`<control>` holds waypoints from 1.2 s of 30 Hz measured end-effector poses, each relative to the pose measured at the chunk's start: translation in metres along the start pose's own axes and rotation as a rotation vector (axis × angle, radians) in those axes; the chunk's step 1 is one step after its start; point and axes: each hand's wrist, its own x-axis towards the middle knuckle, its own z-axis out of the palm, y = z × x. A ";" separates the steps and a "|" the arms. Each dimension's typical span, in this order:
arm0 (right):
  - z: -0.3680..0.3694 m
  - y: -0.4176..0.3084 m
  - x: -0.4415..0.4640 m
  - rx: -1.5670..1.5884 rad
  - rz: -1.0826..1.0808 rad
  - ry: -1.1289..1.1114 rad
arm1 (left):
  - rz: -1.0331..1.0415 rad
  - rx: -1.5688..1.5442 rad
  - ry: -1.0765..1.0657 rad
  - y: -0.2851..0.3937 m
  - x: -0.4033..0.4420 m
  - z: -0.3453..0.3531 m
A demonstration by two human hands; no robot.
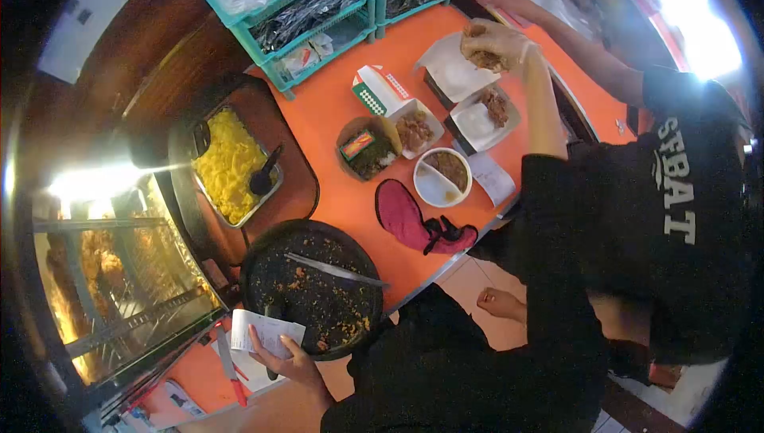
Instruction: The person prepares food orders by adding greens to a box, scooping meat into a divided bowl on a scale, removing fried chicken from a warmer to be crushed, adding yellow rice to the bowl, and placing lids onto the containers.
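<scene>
My left hand (290, 360) is closed on a white printed receipt (269, 333), beside a black round pan (338, 230) with brown crumbs in it. Far to the upper right, my right hand (495, 41) wears what looks like a thin clear glove. Its fingers are wrapped round a clump of brown meat (485, 60), above an open white takeaway box (450, 67). Just below are a box with shredded meat (495, 107), a box of meat pieces (415, 128) and a round divided bowl (434, 190) with minced food in one half.
A co-worker in a black shirt (676, 186) stands at right, one hand (513, 5) reaching over the counter. Pink oven mitt (402, 214), tongs (334, 271), yellow food tray (231, 166), turquoise racks (318, 23), red-handled knife (231, 369) and a lit food cabinet (127, 274) surround the work.
</scene>
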 end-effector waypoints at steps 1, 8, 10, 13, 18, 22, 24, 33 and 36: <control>-0.010 0.000 0.011 -0.080 0.050 -0.046 | -0.007 0.046 -0.018 0.004 0.001 0.003; -0.017 0.052 0.077 -0.510 0.094 -0.166 | -0.043 0.111 0.016 0.014 0.002 0.015; -0.011 0.068 0.087 -0.611 0.073 -0.153 | -0.017 0.186 0.017 0.020 0.005 0.016; -0.002 0.089 0.097 -0.765 0.015 -0.112 | -0.108 -0.029 0.089 0.022 0.019 0.026; 0.032 0.102 0.104 -0.987 -0.121 0.064 | -0.106 -0.107 0.198 0.008 0.066 0.041; 0.114 0.049 0.063 -0.694 -0.403 0.272 | -0.359 -0.306 0.115 -0.058 0.091 0.074; 0.179 0.016 0.039 -0.089 -0.296 -0.204 | -0.572 -0.430 0.018 -0.082 0.096 0.093; 0.423 0.097 0.011 0.757 0.216 -0.259 | -1.039 -1.014 -0.239 -0.073 0.110 0.110; 0.412 0.068 -0.001 0.886 0.162 -0.180 | -1.085 -1.185 -0.303 -0.099 0.112 0.136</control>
